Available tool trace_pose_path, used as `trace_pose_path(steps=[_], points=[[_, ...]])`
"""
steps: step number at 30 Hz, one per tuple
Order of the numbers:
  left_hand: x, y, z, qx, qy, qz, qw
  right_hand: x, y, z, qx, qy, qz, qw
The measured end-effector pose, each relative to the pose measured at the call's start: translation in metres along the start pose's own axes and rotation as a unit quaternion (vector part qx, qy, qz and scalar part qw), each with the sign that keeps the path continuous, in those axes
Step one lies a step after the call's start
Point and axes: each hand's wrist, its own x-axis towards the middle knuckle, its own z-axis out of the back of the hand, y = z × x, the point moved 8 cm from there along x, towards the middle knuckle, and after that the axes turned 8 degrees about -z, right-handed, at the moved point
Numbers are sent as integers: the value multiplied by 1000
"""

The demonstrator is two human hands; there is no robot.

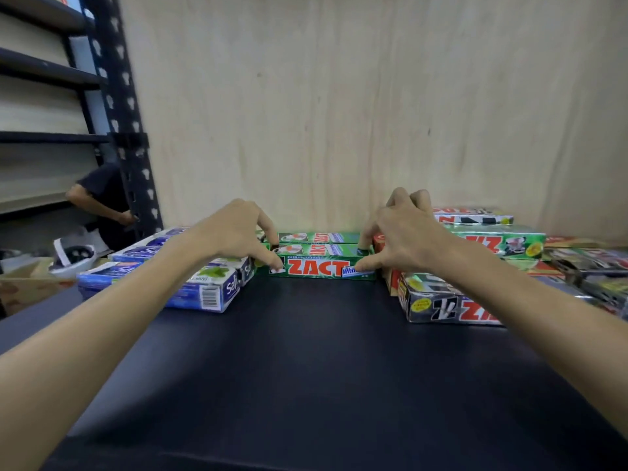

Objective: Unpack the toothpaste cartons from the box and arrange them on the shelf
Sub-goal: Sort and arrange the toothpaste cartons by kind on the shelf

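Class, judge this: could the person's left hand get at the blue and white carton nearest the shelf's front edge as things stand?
Probably yes: the blue and white carton lies just beneath the left forearm, its top uncovered, though the left hand now pinches the green carton.

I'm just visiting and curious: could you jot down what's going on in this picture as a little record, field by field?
place: dark shelf against a pale wooden back panel
left hand: fingertips on the left end of the front green ZACT carton
right hand: thumb and fingers on that carton's right end
behind it: more green ZACT cartons, in rows
left side: blue cartons, lying flat
right side: silver and green ZACT cartons, stacked
background left: another person by a black rack
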Motion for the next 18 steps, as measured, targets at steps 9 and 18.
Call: trace_pose_path(steps=[9,18], points=[[12,19,-11,-55,55,4,997,9,-18,-15,56,-4,-1,998],[-3,11,-15,-44,46,8,998,-8,-17,-7,62,-87,2,994]])
